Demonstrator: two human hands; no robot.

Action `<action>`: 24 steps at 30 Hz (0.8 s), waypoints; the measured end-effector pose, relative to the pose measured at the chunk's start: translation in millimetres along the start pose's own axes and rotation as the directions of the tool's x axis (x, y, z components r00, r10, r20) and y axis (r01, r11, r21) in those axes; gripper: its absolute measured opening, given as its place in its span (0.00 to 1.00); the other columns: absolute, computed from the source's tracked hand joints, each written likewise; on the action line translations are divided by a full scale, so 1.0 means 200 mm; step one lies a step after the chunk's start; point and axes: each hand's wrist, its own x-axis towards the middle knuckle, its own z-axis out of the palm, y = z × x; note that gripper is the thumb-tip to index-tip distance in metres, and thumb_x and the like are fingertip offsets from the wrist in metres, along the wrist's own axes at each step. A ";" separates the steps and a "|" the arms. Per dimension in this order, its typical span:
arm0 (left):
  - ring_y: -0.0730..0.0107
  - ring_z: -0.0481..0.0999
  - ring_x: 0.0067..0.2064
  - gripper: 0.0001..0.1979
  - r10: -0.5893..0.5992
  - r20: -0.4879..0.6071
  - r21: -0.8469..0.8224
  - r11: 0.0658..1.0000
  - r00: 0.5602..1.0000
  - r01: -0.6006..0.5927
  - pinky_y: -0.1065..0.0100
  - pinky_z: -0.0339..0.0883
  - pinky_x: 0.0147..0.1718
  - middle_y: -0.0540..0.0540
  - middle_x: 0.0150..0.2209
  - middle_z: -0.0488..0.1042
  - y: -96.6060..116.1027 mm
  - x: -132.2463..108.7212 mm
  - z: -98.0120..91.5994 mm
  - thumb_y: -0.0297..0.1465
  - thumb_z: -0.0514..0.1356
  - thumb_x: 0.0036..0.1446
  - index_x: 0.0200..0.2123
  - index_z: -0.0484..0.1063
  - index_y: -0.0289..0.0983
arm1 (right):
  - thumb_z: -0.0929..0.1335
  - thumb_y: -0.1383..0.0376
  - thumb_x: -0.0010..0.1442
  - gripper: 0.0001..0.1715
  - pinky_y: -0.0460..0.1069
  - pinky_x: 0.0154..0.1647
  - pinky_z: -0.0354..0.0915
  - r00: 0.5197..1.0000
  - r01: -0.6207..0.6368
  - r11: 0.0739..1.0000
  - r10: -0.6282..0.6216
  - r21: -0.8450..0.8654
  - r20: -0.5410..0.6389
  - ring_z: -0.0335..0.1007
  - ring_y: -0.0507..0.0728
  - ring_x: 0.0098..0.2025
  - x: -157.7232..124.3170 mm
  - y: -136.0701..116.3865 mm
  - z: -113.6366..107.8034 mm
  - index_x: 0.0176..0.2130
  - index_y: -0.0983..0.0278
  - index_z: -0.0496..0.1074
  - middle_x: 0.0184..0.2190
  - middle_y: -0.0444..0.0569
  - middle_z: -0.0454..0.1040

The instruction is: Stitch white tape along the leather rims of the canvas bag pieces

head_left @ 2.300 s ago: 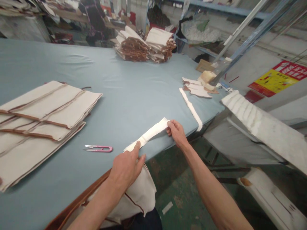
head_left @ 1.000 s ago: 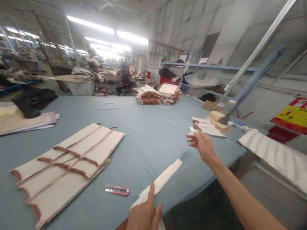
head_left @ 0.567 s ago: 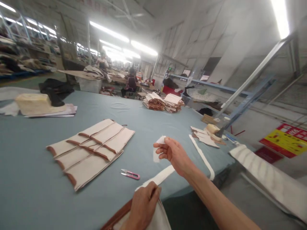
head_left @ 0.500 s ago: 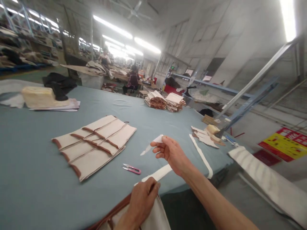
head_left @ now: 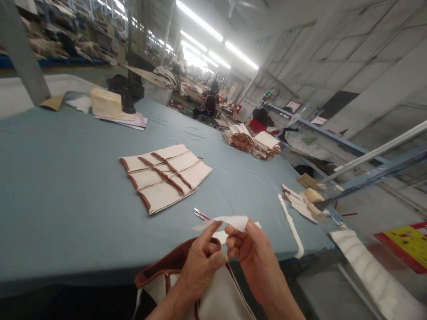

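Note:
A cream canvas bag with brown edging lies at the table's near edge, partly covered by my hands. My left hand is curled over its upper edge; the index finger reaches out to a thin white strip, and some fingertips are hidden. The strip's right end is pinched between thumb and fingers of my right hand. Beneath the strip, another white strip rests on the table, largely hidden. Small pink-handled thread snips lie just beyond, partly covered by the held strip.
Sewn cream pieces with brown edging lie on the blue-green table. Folded stacks stand at the far edge. A long white strip and a yellowish block are on the right. A person sits further back.
My right hand has brought the white strip down and closer to my left hand, whose index finger now extends to it. The view has shifted, and more of the bag shows.

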 end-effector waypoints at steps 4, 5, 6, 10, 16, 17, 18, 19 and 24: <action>0.79 0.59 0.21 0.41 -0.111 0.003 -0.381 0.919 0.994 0.103 0.75 0.55 0.22 0.56 0.23 0.64 0.01 -0.05 -0.02 0.55 0.71 0.52 0.61 0.71 0.36 | 0.80 0.46 0.54 0.27 0.43 0.21 0.70 0.998 -0.044 0.999 0.044 0.001 -0.053 0.73 0.50 0.22 -0.08 0.16 -0.12 0.37 0.66 0.79 0.28 0.48 0.81; 0.78 0.61 0.21 0.39 -0.124 0.048 -0.448 0.884 0.991 0.132 0.75 0.57 0.22 0.55 0.23 0.66 0.00 -0.06 -0.01 0.55 0.71 0.51 0.58 0.74 0.35 | 0.80 0.44 0.53 0.29 0.43 0.19 0.68 0.997 -0.060 0.998 0.060 -0.007 -0.057 0.72 0.50 0.20 -0.09 0.20 -0.14 0.36 0.67 0.78 0.26 0.48 0.80; 0.78 0.62 0.21 0.37 -0.135 0.093 -0.480 0.862 0.986 0.163 0.74 0.59 0.23 0.54 0.23 0.67 -0.01 -0.07 0.00 0.55 0.73 0.49 0.53 0.77 0.34 | 0.79 0.43 0.52 0.30 0.42 0.18 0.66 0.995 -0.062 0.998 0.061 -0.007 -0.076 0.70 0.49 0.19 -0.10 0.24 -0.16 0.35 0.67 0.77 0.25 0.47 0.79; 0.78 0.66 0.22 0.30 -0.205 0.120 -0.457 0.857 0.971 0.237 0.76 0.59 0.24 0.53 0.20 0.66 -0.07 -0.08 0.04 0.53 0.76 0.45 0.33 0.79 0.30 | 0.78 0.42 0.54 0.31 0.44 0.19 0.63 0.991 -0.028 0.998 0.020 -0.063 -0.131 0.65 0.50 0.17 -0.10 0.37 -0.20 0.37 0.65 0.76 0.18 0.42 0.72; 0.70 0.73 0.20 0.31 -0.352 -0.062 -0.534 0.802 0.934 0.267 0.72 0.65 0.22 0.53 0.18 0.72 -0.03 -0.11 0.06 0.51 0.76 0.47 0.45 0.78 0.35 | 0.75 0.40 0.59 0.31 0.45 0.24 0.61 0.990 0.033 0.984 -0.056 -0.175 -0.128 0.62 0.50 0.21 -0.16 0.38 -0.20 0.30 0.64 0.72 0.20 0.42 0.71; 0.68 0.73 0.19 0.30 -0.361 -0.071 -0.512 0.813 0.930 0.276 0.71 0.66 0.21 0.52 0.18 0.73 -0.01 -0.12 0.07 0.51 0.75 0.50 0.47 0.78 0.34 | 0.74 0.40 0.59 0.31 0.44 0.25 0.61 0.991 0.022 0.981 -0.047 -0.195 -0.123 0.62 0.50 0.22 -0.18 0.37 -0.21 0.29 0.64 0.71 0.20 0.42 0.70; 0.67 0.73 0.18 0.29 -0.357 -0.067 -0.485 0.828 0.932 0.282 0.70 0.67 0.21 0.51 0.17 0.73 0.01 -0.13 0.07 0.50 0.73 0.52 0.47 0.78 0.34 | 0.74 0.40 0.59 0.31 0.44 0.26 0.61 0.992 0.010 0.977 -0.036 -0.212 -0.117 0.62 0.50 0.23 -0.20 0.36 -0.22 0.28 0.64 0.71 0.20 0.42 0.70; 0.67 0.73 0.18 0.27 -0.338 -0.060 -0.452 0.848 0.939 0.277 0.69 0.67 0.20 0.50 0.17 0.74 0.02 -0.14 0.07 0.50 0.72 0.54 0.46 0.78 0.33 | 0.74 0.41 0.60 0.30 0.44 0.27 0.61 0.994 -0.004 0.975 -0.021 -0.222 -0.109 0.61 0.50 0.24 -0.22 0.36 -0.23 0.28 0.63 0.70 0.21 0.42 0.70; 0.70 0.72 0.20 0.28 -0.231 -0.225 -0.206 0.961 0.947 0.185 0.71 0.66 0.21 0.47 0.20 0.76 0.08 -0.21 0.00 0.53 0.72 0.51 0.35 0.81 0.32 | 0.70 0.41 0.65 0.31 0.44 0.27 0.60 0.989 -0.095 0.983 0.075 -0.159 -0.124 0.58 0.50 0.23 -0.30 0.44 -0.30 0.26 0.62 0.66 0.20 0.40 0.65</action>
